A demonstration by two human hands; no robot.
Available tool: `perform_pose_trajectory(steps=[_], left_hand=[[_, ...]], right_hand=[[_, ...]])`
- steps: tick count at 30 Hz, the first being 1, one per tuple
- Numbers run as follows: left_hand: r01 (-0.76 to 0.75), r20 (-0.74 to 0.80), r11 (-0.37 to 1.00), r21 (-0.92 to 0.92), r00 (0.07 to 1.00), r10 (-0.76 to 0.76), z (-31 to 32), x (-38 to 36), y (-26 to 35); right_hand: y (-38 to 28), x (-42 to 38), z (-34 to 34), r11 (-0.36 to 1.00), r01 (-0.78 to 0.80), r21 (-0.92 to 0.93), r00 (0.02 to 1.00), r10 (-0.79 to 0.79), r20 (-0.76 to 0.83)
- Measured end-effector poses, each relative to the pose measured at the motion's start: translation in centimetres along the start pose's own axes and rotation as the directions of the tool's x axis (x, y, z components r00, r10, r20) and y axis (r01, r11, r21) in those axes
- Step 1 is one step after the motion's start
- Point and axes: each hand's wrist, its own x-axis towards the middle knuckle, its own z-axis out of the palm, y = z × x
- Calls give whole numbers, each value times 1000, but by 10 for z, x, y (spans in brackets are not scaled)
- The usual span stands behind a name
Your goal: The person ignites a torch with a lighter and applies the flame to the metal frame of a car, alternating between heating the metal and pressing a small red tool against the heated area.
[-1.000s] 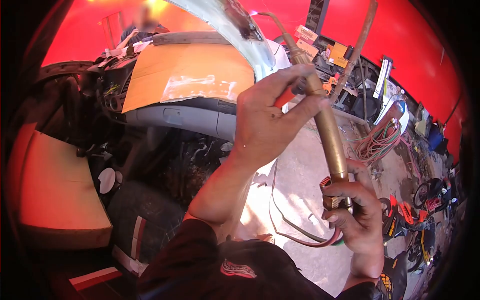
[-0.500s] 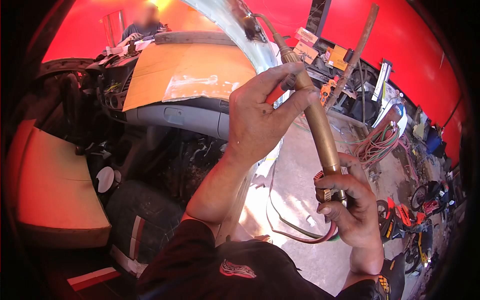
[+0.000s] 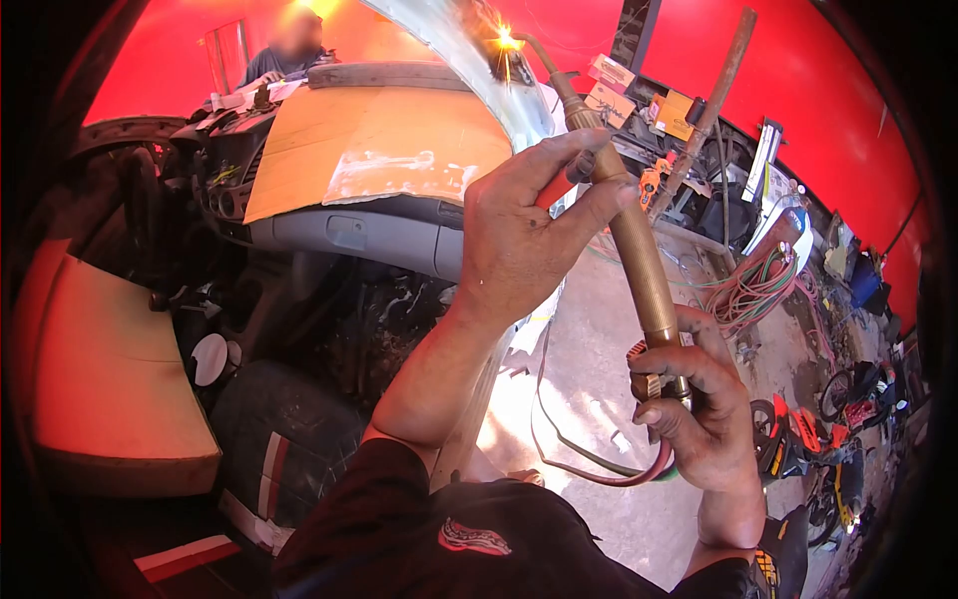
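Note:
A long brass gas welding torch (image 3: 636,250) runs up and left between my hands. My left hand (image 3: 529,215) is closed at its upper part, thumb and index fingertips against the barrel. Within that grip shows a short orange-red cylinder (image 3: 561,183) with a dark end. My right hand (image 3: 704,409) wraps the lower end, fingers around the ribbed brass valve knob (image 3: 647,386). At the torch's bent tip, a bright yellow spark (image 3: 507,40) glows against the scorched patch of the pale metal car frame (image 3: 469,60). Red and green hoses (image 3: 619,477) hang below my right hand.
Orange cardboard (image 3: 399,130) covers the dashboard, above the glove box (image 3: 346,232). A car seat (image 3: 284,419) is at lower left. Coiled hoses (image 3: 758,290), boxes (image 3: 611,100) and a rusty pole (image 3: 714,110) stand right. Another person (image 3: 289,55) is beyond the dashboard.
A bright spark has appeared at the torch tip, where only the dark scorched metal showed before. Both hands and the torch stay nearly in place. The other person has shifted slightly.

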Motion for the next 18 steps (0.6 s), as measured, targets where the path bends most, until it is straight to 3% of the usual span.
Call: perform_pose_trajectory(steps=[18], left_hand=[[-31, -3, 999, -17, 1000, 31, -2, 0, 0]], right_hand=[[2, 0, 1, 1000, 22, -17, 1000, -22, 3]])
